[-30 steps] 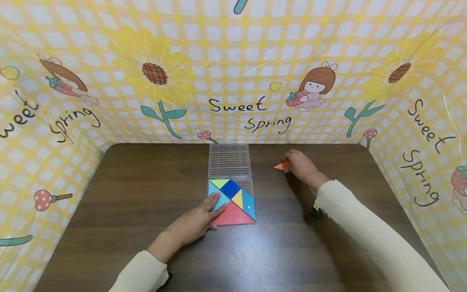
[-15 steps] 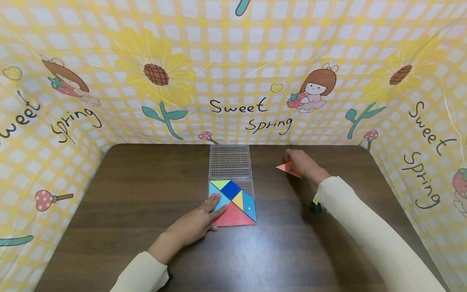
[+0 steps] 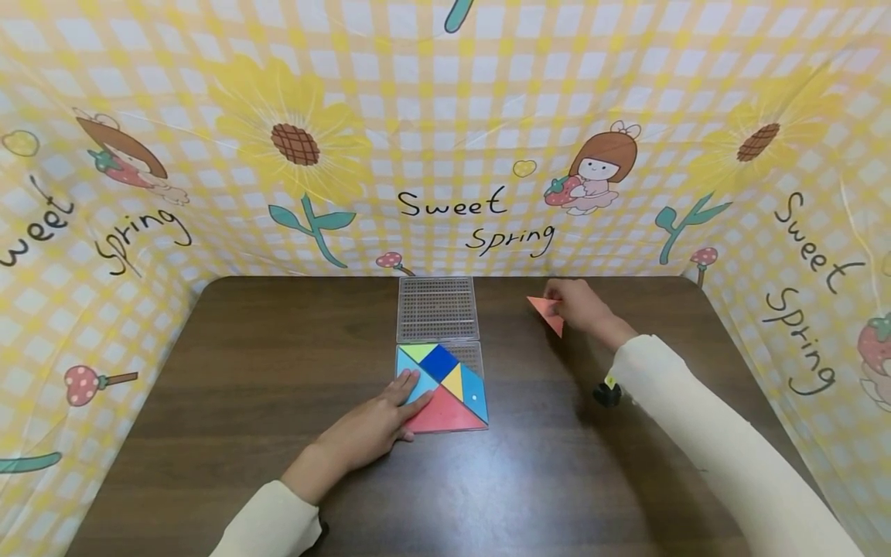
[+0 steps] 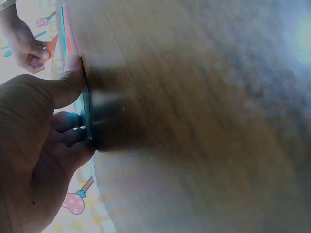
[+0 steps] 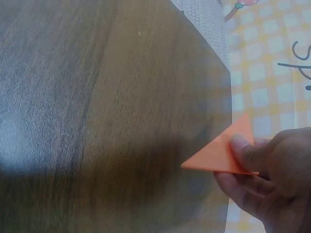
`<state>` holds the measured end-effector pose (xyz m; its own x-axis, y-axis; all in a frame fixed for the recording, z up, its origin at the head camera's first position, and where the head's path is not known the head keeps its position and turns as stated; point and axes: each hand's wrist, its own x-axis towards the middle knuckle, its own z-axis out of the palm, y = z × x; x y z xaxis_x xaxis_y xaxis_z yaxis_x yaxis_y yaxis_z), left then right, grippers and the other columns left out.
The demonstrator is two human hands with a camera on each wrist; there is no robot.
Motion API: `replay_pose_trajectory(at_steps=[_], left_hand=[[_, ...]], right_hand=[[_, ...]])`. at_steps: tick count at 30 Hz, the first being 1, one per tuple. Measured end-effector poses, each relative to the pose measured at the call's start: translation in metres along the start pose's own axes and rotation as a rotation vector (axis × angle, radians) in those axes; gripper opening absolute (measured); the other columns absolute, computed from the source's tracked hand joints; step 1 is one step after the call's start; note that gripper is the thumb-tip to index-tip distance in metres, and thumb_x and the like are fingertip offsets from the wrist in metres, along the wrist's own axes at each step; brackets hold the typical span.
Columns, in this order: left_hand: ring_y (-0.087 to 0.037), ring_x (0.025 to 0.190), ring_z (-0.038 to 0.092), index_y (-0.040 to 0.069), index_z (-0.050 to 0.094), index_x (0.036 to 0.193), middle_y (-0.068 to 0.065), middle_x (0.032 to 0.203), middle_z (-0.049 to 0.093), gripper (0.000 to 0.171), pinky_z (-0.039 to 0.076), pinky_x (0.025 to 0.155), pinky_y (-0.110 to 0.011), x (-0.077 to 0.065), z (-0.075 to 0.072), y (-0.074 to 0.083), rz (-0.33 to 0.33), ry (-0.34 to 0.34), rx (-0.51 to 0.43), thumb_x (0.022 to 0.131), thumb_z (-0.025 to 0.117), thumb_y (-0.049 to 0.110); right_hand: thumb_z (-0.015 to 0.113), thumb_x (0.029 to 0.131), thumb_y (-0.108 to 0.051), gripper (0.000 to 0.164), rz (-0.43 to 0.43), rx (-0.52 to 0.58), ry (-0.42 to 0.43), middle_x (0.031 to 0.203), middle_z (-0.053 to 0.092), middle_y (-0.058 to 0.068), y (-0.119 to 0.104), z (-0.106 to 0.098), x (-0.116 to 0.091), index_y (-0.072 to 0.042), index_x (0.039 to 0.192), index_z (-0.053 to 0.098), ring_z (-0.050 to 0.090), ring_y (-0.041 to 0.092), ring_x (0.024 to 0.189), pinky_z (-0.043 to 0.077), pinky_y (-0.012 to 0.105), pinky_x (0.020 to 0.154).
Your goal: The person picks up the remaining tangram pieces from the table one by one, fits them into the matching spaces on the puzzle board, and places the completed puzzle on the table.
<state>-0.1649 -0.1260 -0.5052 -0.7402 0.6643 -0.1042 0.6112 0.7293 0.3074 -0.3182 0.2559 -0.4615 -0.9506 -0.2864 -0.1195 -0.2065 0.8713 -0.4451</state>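
Note:
My right hand (image 3: 576, 303) holds an orange triangular tangram piece (image 3: 545, 310) above the table, right of the case. In the right wrist view the thumb lies across the face of the orange triangle (image 5: 214, 154), with fingers behind it. My left hand (image 3: 372, 422) rests on the left side of the tangram case, fingers laid over the light blue and red pieces. In the left wrist view the left hand's thumb and fingertips are at the case edge (image 4: 89, 114). The red triangle (image 3: 448, 411), dark blue square (image 3: 439, 363), and yellow triangle (image 3: 454, 382) lie in the case.
A clear gridded lid (image 3: 437, 309) lies opened behind the case. Bare grid (image 3: 471, 356) shows in the case's upper right corner. The brown wooden table (image 3: 278, 363) meets a yellow checked cloth (image 3: 445, 124) at its back and sides.
The orange triangle has been turned in the right hand's fingers, its points now facing upper left and downward. The left hand has kept its place on the case.

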Motion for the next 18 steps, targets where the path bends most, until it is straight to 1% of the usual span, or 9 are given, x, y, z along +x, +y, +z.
replay_pose_trajectory(at_steps=[4,7,10,11,16,18], left_hand=[[-0.03,0.147,0.019,0.021,0.035,0.149,-0.013,0.16,0.02,0.064,0.04,0.107,-0.04,-0.001,0.0,0.0,-0.007,-0.005,0.0,0.093,0.061,0.037],[-0.031,0.147,0.02,0.021,0.035,0.149,-0.013,0.16,0.02,0.063,0.041,0.107,-0.041,-0.001,0.0,0.0,-0.005,-0.005,0.004,0.093,0.06,0.037],[-0.031,0.147,0.021,0.02,0.035,0.149,-0.014,0.159,0.02,0.063,0.041,0.106,-0.041,-0.001,-0.001,0.0,0.003,0.003,0.01,0.094,0.06,0.036],[-0.031,0.147,0.021,0.02,0.036,0.149,-0.015,0.159,0.021,0.062,0.041,0.106,-0.041,-0.001,-0.001,0.0,0.008,0.007,0.01,0.094,0.06,0.036],[-0.032,0.146,0.023,0.018,0.038,0.148,-0.017,0.158,0.022,0.061,0.043,0.105,-0.04,-0.001,-0.002,0.001,0.03,0.029,0.014,0.094,0.06,0.034],[-0.032,0.146,0.023,0.017,0.038,0.148,-0.017,0.158,0.022,0.061,0.044,0.104,-0.04,-0.001,-0.002,0.002,0.032,0.032,0.016,0.094,0.06,0.034]], right_hand=[[0.067,0.09,-0.009,0.013,0.029,0.101,0.043,0.091,0.063,0.013,-0.001,0.0,-0.001,-0.004,0.1,0.06,0.065,0.022,0.071,0.054,0.032,0.059],[0.067,0.09,-0.008,0.013,0.051,0.191,0.066,0.092,0.064,0.014,-0.004,0.0,-0.003,-0.003,0.099,0.059,0.069,0.023,0.075,0.058,0.036,0.064],[0.07,0.088,-0.01,0.017,0.092,0.287,0.082,0.092,0.066,0.014,-0.009,0.001,-0.004,-0.003,0.099,0.06,0.071,0.023,0.076,0.059,0.04,0.068],[0.071,0.087,-0.01,0.018,0.11,0.337,0.083,0.092,0.066,0.014,-0.011,0.001,-0.004,-0.002,0.1,0.061,0.071,0.023,0.076,0.059,0.042,0.07],[0.072,0.085,-0.008,0.025,0.183,0.551,0.088,0.091,0.061,0.013,-0.018,0.003,-0.005,0.002,0.106,0.061,0.07,0.022,0.075,0.058,0.045,0.075],[0.071,0.086,-0.006,0.026,0.201,0.613,0.092,0.09,0.059,0.013,-0.019,0.005,-0.005,0.004,0.107,0.06,0.069,0.022,0.074,0.058,0.046,0.077]])
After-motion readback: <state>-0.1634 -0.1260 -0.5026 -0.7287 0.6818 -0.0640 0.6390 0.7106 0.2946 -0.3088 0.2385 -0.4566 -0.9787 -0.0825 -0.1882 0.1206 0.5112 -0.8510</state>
